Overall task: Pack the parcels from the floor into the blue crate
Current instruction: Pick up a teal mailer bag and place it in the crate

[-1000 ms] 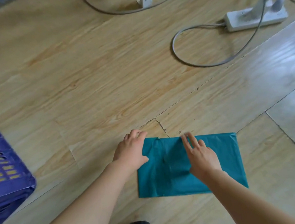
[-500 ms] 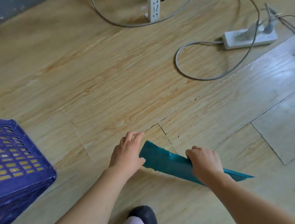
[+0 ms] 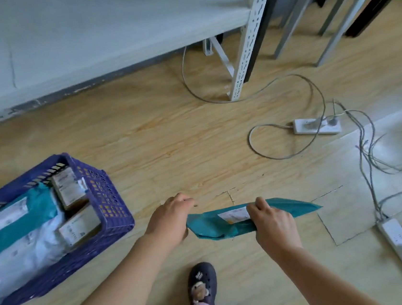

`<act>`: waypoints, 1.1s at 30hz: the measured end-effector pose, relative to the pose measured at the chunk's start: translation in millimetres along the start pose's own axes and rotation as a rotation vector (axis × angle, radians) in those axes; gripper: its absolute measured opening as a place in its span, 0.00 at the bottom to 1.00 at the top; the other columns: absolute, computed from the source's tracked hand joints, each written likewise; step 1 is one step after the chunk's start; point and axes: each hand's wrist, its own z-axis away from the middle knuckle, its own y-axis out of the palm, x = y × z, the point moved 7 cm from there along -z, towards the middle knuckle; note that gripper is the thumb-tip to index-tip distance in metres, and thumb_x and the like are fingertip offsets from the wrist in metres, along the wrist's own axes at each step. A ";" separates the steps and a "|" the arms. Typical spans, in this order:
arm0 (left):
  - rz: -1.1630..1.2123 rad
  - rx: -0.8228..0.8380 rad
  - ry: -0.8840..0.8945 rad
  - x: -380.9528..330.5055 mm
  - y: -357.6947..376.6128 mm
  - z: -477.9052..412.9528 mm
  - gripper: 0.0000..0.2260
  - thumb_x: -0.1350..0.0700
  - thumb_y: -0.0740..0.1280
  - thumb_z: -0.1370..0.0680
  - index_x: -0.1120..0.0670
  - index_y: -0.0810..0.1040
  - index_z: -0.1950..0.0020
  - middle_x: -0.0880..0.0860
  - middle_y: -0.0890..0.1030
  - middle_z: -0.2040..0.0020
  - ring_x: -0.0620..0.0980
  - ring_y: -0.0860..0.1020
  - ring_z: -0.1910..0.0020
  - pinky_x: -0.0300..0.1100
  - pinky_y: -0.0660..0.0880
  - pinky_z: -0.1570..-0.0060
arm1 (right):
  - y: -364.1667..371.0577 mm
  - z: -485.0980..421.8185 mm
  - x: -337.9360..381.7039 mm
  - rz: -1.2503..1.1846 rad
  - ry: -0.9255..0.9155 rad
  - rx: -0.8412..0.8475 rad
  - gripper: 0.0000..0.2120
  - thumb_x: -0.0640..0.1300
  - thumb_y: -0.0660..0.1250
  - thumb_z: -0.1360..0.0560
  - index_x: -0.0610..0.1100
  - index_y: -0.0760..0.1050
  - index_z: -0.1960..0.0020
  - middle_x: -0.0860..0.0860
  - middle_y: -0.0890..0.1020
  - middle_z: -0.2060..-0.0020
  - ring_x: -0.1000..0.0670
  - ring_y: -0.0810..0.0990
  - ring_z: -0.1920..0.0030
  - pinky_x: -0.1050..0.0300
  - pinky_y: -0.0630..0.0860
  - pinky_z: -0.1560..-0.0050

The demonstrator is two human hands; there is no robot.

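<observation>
A second ago the teal parcel (image 3: 291, 208) lay flat on the floor (image 3: 169, 143) under both palms; half a second ago it was tipped up on one edge; now it appears lifted clear, low in the middle of the frame, with its white label (image 3: 233, 215) turned toward the camera. The left hand (image 3: 170, 221) holds the parcel's left end, fingers curled round it; the right hand (image 3: 274, 221) pinches its upper edge near the middle, fingers curled over part of the label. The view has also swung up and back, so the blue crate (image 3: 112, 205) now shows far more fully at the lower left - well apart from the parcel, to its left.

By my reading the pick-up is done and the carry across to the crate is what remains for this parcel.

The crate is already well stocked: a teal mailer (image 3: 36, 208) with a white label lies toward its far left side; two cardboard boxes (image 3: 67, 190) sit against the right wall - one behind the other (image 3: 79, 227); pale plastic bags (image 3: 24, 257) fill the near part; little open room shows.
</observation>
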 end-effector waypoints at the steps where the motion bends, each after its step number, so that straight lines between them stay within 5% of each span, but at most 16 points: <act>1: -0.012 -0.018 -0.002 -0.7 -14.4 12.3 0.26 0.65 0.64 0.27 0.47 0.69 0.31 0.46 0.68 0.32 0.48 0.68 0.33 0.44 0.70 0.39 | -17.0 4.3 8.3 0.005 -0.003 -0.014 0.24 0.32 0.77 0.60 0.45 0.72 0.69 0.50 0.72 0.73 0.48 0.68 0.84 0.63 0.36 0.75; 7: -0.034 -0.084 -0.131 18.9 -81.4 81.2 0.27 0.67 0.63 0.26 0.47 0.68 0.30 0.47 0.68 0.32 0.49 0.68 0.33 0.46 0.70 0.40 | -94.8 18.3 58.7 -0.092 -0.060 -0.181 0.18 0.31 0.76 0.47 0.44 0.72 0.65 0.48 0.74 0.68 0.45 0.72 0.79 0.60 0.56 0.78; 11: 0.068 -0.108 -0.260 51.9 -100.9 127.9 0.27 0.69 0.60 0.26 0.48 0.68 0.30 0.48 0.68 0.30 0.50 0.70 0.33 0.47 0.71 0.41 | -121.3 17.4 89.3 -0.257 0.032 -0.150 0.07 0.32 0.62 0.28 0.43 0.72 0.56 0.48 0.77 0.58 0.44 0.73 0.65 0.58 0.62 0.70; 14: 0.121 -0.133 -0.305 72.5 -104.1 159.3 0.24 0.68 0.58 0.24 0.47 0.69 0.31 0.49 0.69 0.31 0.51 0.71 0.34 0.47 0.71 0.40 | -133.5 17.2 125.9 -0.349 0.058 -0.106 0.09 0.33 0.59 0.27 0.42 0.76 0.53 0.46 0.78 0.54 0.47 0.71 0.62 0.61 0.61 0.73; 19: 0.188 -0.168 -0.374 118.2 -107.4 202.4 0.20 0.64 0.58 0.22 0.48 0.71 0.33 0.49 0.71 0.33 0.52 0.73 0.37 0.47 0.73 0.43 | -147.2 16.7 204.8 -0.250 -0.093 -0.081 0.11 0.46 0.60 0.23 0.41 0.78 0.54 0.49 0.75 0.56 0.47 0.78 0.54 0.59 0.69 0.61; 22: 0.204 -0.220 -0.404 152.2 -113.7 222.3 0.15 0.63 0.58 0.23 0.50 0.74 0.39 0.49 0.74 0.38 0.53 0.74 0.40 0.46 0.72 0.47 | -146.4 10.0 252.1 -0.287 -0.158 -0.076 0.06 0.36 0.62 0.26 0.40 0.78 0.53 0.49 0.74 0.53 0.46 0.79 0.52 0.56 0.75 0.56; 24: 0.221 -0.288 -0.420 174.5 -120.3 232.1 0.13 0.62 0.59 0.23 0.51 0.75 0.42 0.50 0.75 0.41 0.53 0.74 0.42 0.46 0.72 0.49 | -145.2 5.2 279.3 -0.275 -0.162 -0.078 0.09 0.32 0.62 0.27 0.41 0.78 0.53 0.49 0.74 0.50 0.47 0.77 0.50 0.59 0.71 0.57; 33: 0.161 -0.481 -0.404 300.4 -156.8 267.2 0.34 0.66 0.63 0.25 0.47 0.54 0.24 0.50 0.50 0.23 0.51 0.66 0.31 0.42 0.75 0.52 | -111.6 -7.7 444.9 -0.130 -0.469 0.031 0.10 0.29 0.62 0.29 0.43 0.69 0.59 0.51 0.69 0.41 0.49 0.69 0.55 0.60 0.66 0.60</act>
